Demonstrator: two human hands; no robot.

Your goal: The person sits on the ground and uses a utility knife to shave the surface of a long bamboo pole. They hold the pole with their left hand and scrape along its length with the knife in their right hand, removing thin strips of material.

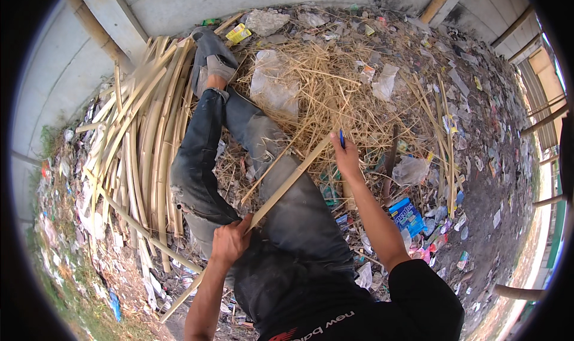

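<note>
A long split bamboo strip (289, 185) lies slantwise over my lap, from near my right hand down past my left forearm. My left hand (232, 240) is closed round its middle, close to my thigh. At the strip's far end, my right hand (347, 157) is closed on a slim blue tool (341, 138); only a short blue part shows, so its kind is unclear. Whether those fingers also pinch the strip is hidden. A thinner strip (269, 166) rests across my dark trousers (287, 203).
To the left a big pile of bamboo strips (149, 137) leans by the wall (60, 60). Straw-like shavings (329, 84) heap up ahead of my legs. More thin strips (442, 131) lie right, beyond a blue packet (408, 216). Litter covers the ground.
</note>
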